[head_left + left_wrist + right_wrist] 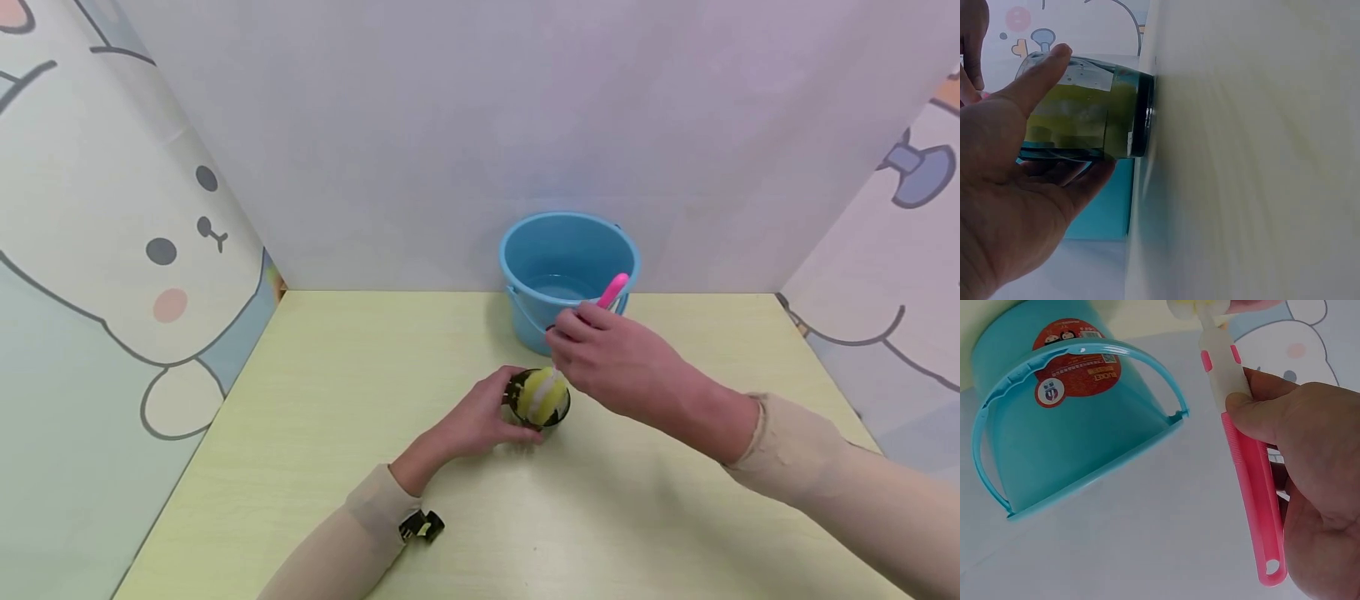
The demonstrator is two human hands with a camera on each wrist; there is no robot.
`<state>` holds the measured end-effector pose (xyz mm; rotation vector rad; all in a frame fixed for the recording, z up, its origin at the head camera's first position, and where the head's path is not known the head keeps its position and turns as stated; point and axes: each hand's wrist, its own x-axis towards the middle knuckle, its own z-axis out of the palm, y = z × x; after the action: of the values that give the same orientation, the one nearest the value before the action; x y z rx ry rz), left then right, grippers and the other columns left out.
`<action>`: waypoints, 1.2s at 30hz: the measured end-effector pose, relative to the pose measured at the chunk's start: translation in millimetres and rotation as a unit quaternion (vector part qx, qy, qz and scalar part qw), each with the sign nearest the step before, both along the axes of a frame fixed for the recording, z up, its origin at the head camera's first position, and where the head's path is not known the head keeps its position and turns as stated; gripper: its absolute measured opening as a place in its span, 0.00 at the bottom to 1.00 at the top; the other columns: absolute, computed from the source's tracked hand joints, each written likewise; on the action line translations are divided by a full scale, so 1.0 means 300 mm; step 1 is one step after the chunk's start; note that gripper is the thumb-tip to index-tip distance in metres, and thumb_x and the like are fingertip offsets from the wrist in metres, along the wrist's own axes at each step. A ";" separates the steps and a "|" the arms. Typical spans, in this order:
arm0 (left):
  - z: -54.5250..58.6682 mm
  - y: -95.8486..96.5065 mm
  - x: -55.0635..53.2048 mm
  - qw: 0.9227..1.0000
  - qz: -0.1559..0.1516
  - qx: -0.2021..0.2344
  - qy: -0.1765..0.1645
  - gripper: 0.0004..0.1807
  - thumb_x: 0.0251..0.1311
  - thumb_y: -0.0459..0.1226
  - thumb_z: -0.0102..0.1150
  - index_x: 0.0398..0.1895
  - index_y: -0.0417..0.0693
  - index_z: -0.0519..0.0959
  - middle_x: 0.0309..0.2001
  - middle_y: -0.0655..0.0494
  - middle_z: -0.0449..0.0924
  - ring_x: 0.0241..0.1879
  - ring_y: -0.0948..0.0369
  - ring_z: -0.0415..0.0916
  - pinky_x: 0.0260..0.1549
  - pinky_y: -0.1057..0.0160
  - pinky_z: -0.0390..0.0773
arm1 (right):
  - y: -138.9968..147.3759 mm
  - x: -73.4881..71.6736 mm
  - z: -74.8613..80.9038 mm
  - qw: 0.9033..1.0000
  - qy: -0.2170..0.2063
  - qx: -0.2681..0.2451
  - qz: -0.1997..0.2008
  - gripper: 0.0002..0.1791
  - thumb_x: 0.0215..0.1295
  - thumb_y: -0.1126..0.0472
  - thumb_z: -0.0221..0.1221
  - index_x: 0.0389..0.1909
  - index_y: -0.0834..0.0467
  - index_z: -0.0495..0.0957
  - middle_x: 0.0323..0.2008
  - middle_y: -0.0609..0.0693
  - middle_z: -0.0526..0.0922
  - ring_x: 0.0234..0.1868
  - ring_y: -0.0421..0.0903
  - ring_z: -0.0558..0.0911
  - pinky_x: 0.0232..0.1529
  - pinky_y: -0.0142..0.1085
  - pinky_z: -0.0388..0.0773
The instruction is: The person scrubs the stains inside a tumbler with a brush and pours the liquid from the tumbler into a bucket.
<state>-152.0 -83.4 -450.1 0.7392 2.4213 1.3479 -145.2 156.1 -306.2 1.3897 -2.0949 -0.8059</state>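
My left hand [480,417] curls round a dark-tinted glass [1125,119], thumb on one side and fingers on the other. The glass stands upright on the table, mouth up. In my right hand [633,362] is a cup brush [1250,469] with a pink and white handle, held above the glass; the thumb presses near the white neck. Its yellow and white sponge head [542,397] sits inside the glass. Through the glass wall, the left wrist view shows the yellow-green sponge. The fingers of my right hand partly cover the handle in the head view.
A light blue bucket [528,321] stands behind the glass near the back wall, with what looks like water at its bottom. Its handle [1088,347] hangs down at the front. The pale yellow table [360,367] has cartoon-printed walls on both sides.
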 end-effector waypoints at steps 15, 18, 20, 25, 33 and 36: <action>0.000 0.001 0.002 1.000 -0.001 0.003 -0.002 0.49 0.49 0.45 0.87 0.72 0.50 0.67 0.63 0.60 0.77 0.61 0.62 0.75 0.64 0.60 0.76 | 0.006 0.021 0.027 0.999 -0.039 -0.012 0.009 0.31 0.41 0.51 0.87 0.47 0.56 0.88 0.47 0.57 0.81 0.53 0.57 0.74 0.57 0.46 0.73; 0.002 0.000 0.002 1.000 -0.002 0.004 -0.003 0.49 0.50 0.45 0.87 0.72 0.50 0.67 0.62 0.60 0.77 0.61 0.62 0.75 0.64 0.60 0.76 | 0.012 0.020 0.027 0.998 -0.046 -0.026 0.016 0.28 0.43 0.54 0.87 0.45 0.56 0.87 0.46 0.56 0.80 0.52 0.57 0.74 0.56 0.46 0.73; 0.003 -0.001 0.003 1.000 -0.003 0.007 -0.005 0.49 0.50 0.46 0.87 0.72 0.50 0.67 0.63 0.60 0.76 0.61 0.62 0.75 0.64 0.60 0.76 | 0.016 0.020 0.027 0.998 -0.049 -0.034 0.021 0.27 0.45 0.56 0.86 0.45 0.57 0.87 0.46 0.56 0.79 0.52 0.57 0.73 0.56 0.46 0.73; 0.001 -0.002 0.003 1.000 -0.005 0.010 -0.008 0.49 0.50 0.46 0.86 0.73 0.50 0.66 0.64 0.59 0.76 0.61 0.61 0.76 0.64 0.60 0.77 | 0.025 0.021 0.028 0.997 -0.050 -0.048 0.027 0.29 0.44 0.58 0.87 0.48 0.57 0.86 0.46 0.56 0.78 0.50 0.56 0.73 0.54 0.46 0.74; -0.001 0.001 0.002 1.000 -0.007 0.010 -0.001 0.50 0.50 0.45 0.87 0.73 0.49 0.66 0.64 0.58 0.76 0.60 0.62 0.76 0.62 0.62 0.77 | 0.030 0.016 0.029 0.997 -0.046 -0.060 0.024 0.33 0.45 0.55 0.86 0.53 0.58 0.86 0.47 0.56 0.77 0.47 0.56 0.73 0.51 0.46 0.74; 0.001 0.000 0.003 1.000 -0.005 0.009 -0.001 0.50 0.49 0.45 0.87 0.73 0.49 0.66 0.63 0.58 0.77 0.59 0.62 0.77 0.62 0.62 0.78 | 0.029 0.016 0.033 0.997 -0.043 -0.058 0.021 0.33 0.44 0.55 0.87 0.53 0.59 0.86 0.46 0.56 0.76 0.46 0.56 0.73 0.50 0.46 0.73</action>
<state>-151.2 -83.3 -449.8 0.7531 2.4037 1.3680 -140.4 164.8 -296.3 1.4236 -2.1340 -0.6067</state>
